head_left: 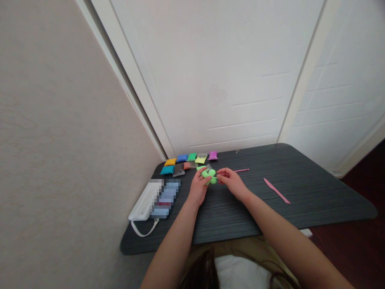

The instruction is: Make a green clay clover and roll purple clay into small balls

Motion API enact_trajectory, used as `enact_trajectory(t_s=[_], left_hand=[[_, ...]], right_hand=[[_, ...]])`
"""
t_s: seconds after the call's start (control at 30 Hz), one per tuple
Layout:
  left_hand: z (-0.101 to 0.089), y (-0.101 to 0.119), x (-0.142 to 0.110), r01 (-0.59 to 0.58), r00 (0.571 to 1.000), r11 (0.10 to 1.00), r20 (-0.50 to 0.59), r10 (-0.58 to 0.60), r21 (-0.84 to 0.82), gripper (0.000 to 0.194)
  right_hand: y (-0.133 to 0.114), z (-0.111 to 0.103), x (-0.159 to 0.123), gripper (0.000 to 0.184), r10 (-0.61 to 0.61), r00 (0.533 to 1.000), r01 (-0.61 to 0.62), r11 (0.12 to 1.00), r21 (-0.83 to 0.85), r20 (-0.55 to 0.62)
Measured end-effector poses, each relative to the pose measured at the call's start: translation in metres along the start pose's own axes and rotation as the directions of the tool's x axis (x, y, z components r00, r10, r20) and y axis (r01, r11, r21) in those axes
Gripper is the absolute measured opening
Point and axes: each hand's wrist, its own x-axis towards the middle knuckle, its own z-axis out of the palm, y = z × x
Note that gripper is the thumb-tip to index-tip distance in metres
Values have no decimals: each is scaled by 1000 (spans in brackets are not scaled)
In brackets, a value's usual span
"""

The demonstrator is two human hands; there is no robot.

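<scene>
My left hand (198, 186) is closed round a light green lump of modelling clay (209, 175) with several rounded lobes, held just above the dark table (270, 224). My right hand (230, 180) is pinched shut beside it, gripping a thin pink tool whose tip touches the clay; most of the tool is hidden by my fingers. Both hands meet over the far middle of the table.
Several small bags of coloured clay (180, 162) lie in rows at the far left. A thin pink stick (242, 170) and a pink plastic knife (276, 190) lie to the right. A white power bank with a cable (141, 206) and a blurred flat item (167, 198) sit at the left.
</scene>
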Motion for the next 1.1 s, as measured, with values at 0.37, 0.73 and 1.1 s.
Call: enact_trajectory(t_s=[0.37,0.73,1.1], left_hand=[[-1,4,1,72,997,991,11,-71,-113,42],[1,3,0,75,997,996,26,-73,-48,46],[2,6,-2,99,993,992,70,-94,-73,43]], right_hand=[[-5,-2,-2,29,-12,999,17,995,-100,49],[-5,-2,-6,18,-125,991,137,932,-336,56],[-8,-3,-7,17,-136,990,144,932,-333,47]])
